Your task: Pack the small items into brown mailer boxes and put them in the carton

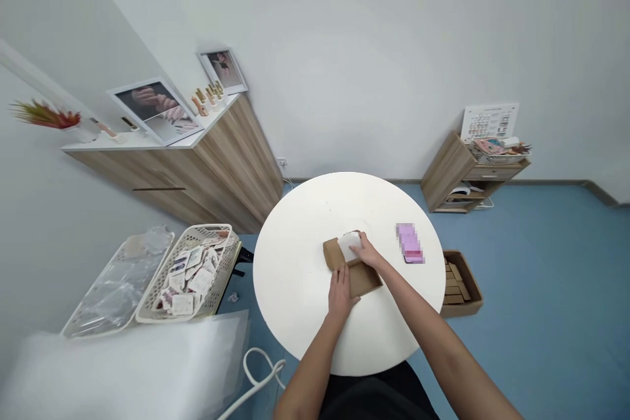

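A small brown cardboard box [364, 281] lies with its lid flap folded out on the round white table [295, 302]. My left hand [340, 295] grips the near-left side of this box, fingers over its edge and thumb along the front. Between the fingers and thumb of my right hand [365, 251] is a flat white packet [348, 246], held over the far part of the box. What is printed on the packet, if anything, cannot be made out. To the right on the table lies a purple item [410, 243], blurred by pixels.
Beside the table's right edge, a carton [462, 307] of folded brown boxes stands on the floor. At left are a white basket [142, 308] of small packets and a tray [105, 289] of clear plastic. A wooden cabinet [236, 164] and a small shelf unit [443, 170] stand by the walls.
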Available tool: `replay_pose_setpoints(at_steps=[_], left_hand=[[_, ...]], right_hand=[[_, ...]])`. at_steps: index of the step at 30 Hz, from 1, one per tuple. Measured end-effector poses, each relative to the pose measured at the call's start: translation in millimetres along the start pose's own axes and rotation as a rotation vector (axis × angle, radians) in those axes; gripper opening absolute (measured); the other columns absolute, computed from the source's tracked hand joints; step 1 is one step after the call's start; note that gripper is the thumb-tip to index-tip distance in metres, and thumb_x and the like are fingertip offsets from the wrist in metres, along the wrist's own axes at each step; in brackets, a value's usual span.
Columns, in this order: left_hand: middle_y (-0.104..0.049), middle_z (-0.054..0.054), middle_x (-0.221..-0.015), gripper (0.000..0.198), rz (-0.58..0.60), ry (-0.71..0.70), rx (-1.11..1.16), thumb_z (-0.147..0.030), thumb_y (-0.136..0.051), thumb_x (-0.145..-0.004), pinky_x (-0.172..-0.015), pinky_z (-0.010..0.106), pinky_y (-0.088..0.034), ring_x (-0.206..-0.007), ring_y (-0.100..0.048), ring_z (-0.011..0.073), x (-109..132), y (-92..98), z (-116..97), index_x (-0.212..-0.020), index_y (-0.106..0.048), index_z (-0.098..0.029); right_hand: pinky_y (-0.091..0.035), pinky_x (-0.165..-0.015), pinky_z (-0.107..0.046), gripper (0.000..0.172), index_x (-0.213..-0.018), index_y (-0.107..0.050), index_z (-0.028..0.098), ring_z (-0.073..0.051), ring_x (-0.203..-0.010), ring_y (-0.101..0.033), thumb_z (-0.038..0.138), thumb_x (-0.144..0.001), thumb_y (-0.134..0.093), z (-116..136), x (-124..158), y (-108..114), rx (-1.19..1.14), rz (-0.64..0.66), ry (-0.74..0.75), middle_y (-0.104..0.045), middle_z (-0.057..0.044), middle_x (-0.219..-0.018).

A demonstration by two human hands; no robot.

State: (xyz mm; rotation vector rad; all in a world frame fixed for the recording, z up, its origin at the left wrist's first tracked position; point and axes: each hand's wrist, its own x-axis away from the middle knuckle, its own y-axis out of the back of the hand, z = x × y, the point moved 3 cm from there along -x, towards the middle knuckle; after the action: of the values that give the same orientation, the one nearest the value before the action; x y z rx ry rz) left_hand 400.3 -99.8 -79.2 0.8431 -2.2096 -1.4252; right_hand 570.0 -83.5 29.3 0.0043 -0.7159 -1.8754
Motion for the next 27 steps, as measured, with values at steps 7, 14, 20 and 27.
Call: replay_pose_setpoints(at_steps=[7, 14, 20, 27], left_hand=[[-0.035, 0.021, -0.152, 0.107, -0.056, 0.029, 0.048, -0.04, -0.074, -0.064, -0.113, 0.054, -0.032, -0.141, -0.03, 0.0396, -5, 2.8, 8, -0.15, -0.019, -0.01], [-0.04, 0.024, -0.148, 0.092, -0.21, 0.004, 0.065, -0.05, -0.06, -0.079, -0.112, 0.052, -0.034, -0.139, -0.036, 0.0367, 13, -3.4, -2, -0.15, -0.02, -0.008], [-0.039, 0.023, -0.148, 0.095, -0.242, -0.03, 0.079, -0.051, -0.062, -0.077, -0.111, 0.053, -0.035, -0.139, -0.035, 0.037, 17, -4.1, 0, -0.151, -0.02, -0.008], [-0.035, 0.023, -0.151, 0.105, -0.133, -0.058, 0.062, -0.044, -0.07, -0.069, -0.112, 0.055, -0.034, -0.141, -0.031, 0.0379, 7, -2.6, 6, -0.151, -0.015, -0.009]], right_hand=[[-0.037, -0.09, -0.036, 0.03, -0.11, -0.043, 0.022, -0.025, -0.108, -0.059, 0.026, -0.084, -0.056, -61, 41, -6, 0.216, 0.001, -0.234, -0.065, -0.007, -0.112], [-0.032, -0.086, -0.035, 0.025, -0.107, -0.047, 0.02, -0.023, -0.096, -0.062, 0.02, -0.084, -0.056, -62, 69, -60, 0.451, -0.137, -0.189, -0.068, -0.006, -0.096], [-0.033, -0.085, -0.039, 0.026, -0.103, -0.056, 0.019, -0.029, -0.105, -0.049, 0.037, -0.086, -0.062, -52, 80, -56, 0.804, -0.303, 0.016, -0.059, -0.012, -0.11], [-0.033, -0.086, -0.039, 0.027, -0.111, -0.056, 0.02, -0.028, -0.104, -0.047, 0.035, -0.089, -0.059, -68, 72, -47, 0.852, -0.305, 0.015, -0.055, -0.012, -0.11]])
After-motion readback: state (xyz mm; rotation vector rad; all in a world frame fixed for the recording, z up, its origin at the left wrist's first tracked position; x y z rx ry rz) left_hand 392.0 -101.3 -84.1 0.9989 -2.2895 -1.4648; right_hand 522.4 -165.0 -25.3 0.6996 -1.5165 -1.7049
